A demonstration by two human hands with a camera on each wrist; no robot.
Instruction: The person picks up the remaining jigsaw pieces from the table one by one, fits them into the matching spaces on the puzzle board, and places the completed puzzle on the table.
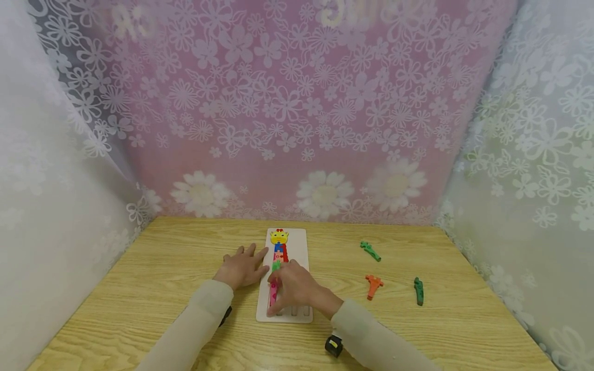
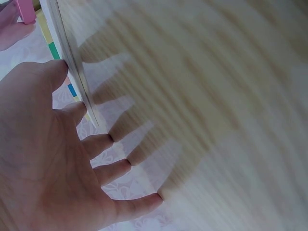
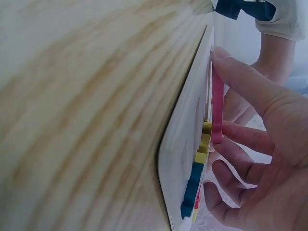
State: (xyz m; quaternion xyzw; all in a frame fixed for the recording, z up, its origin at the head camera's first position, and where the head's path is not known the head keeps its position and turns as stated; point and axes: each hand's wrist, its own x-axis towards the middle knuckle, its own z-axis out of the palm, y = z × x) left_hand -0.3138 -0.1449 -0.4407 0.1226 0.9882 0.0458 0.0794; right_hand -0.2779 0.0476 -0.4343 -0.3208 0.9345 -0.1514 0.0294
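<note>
A white puzzle board [image 1: 297,242] lies lengthwise on the table, with a yellow giraffe head [image 1: 279,236] at its far end and blue, red and green pieces below. My right hand [image 1: 297,286] is over the board's near half. Between thumb and fingertips it pinches a long pink puzzle piece [image 3: 218,106], which stands on edge against the board in the right wrist view. My left hand [image 1: 241,268] rests beside the board's left edge with fingers spread. In the left wrist view, its thumb and index finger touch the board's side. The right palm partly hides the board.
Loose to the right of the board lie a green piece [image 1: 370,251], an orange piece [image 1: 373,286] and a dark green piece [image 1: 419,291]. Bare slots show at the board's near end. Flowered cloth [image 1: 287,103] hangs behind the wooden table [image 1: 195,232] and along both sides.
</note>
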